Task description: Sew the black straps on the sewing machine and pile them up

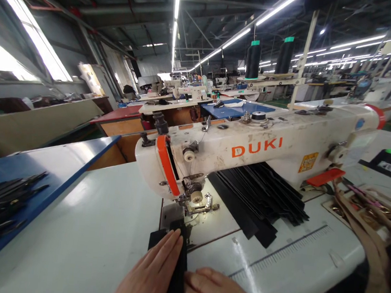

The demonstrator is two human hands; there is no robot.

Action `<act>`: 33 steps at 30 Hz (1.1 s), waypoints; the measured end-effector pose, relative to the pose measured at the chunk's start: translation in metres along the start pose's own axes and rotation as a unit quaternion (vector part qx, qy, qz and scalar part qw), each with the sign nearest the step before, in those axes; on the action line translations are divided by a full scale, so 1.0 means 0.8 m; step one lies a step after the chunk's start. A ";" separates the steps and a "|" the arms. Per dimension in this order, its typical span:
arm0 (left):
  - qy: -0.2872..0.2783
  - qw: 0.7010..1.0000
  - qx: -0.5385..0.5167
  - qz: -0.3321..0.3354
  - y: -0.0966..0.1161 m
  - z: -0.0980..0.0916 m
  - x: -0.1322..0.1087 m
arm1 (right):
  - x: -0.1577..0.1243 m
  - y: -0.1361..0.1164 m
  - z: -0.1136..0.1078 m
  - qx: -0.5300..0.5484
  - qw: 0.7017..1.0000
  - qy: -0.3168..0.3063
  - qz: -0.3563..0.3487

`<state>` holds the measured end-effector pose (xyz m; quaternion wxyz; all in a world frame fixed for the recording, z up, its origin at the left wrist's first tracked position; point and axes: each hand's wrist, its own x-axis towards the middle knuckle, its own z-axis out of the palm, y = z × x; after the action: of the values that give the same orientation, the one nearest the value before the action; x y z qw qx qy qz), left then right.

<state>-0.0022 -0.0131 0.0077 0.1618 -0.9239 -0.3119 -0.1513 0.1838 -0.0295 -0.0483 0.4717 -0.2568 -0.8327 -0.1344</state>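
Observation:
A black fabric strip (178,272) lies on the sewing machine's bed, its far end close to the presser foot (187,208). My left hand (155,270) rests flat on the strip, fingers stretched toward the needle area. Beside the strip's right edge is my right hand (217,292), its fingers curled against the fabric; the thumb side is partly hidden, so I cannot see exactly how it grips. The white sewing machine (208,152) stands directly ahead, with a lit metal plate under its head.
A pile of black strips (259,197) lies beneath the machine's arm. More black pieces (1,211) rest on the blue table (60,162) to the left. Thread cones (253,60) stand behind. Brown straps (376,226) hang over the right edge near a small parts tray.

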 end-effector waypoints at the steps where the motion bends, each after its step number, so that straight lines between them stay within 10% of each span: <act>1: 0.003 1.000 0.001 0.000 0.001 0.000 0.000 | 0.001 0.000 -0.001 0.003 1.000 0.002 0.001; 23: -0.026 0.999 -0.015 -0.034 0.007 0.020 -0.004 | -0.015 0.001 -0.011 -0.003 0.991 -0.126 -0.044; 33: -0.156 0.987 0.026 -0.009 0.005 -0.010 0.029 | 0.001 -0.002 -0.029 -0.002 0.986 -0.165 -0.020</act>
<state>0.0170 -0.0070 0.0228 0.1340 -0.9290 -0.3451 0.0012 0.1991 -0.0408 -0.0355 0.3243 -0.2597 -0.9040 -0.1012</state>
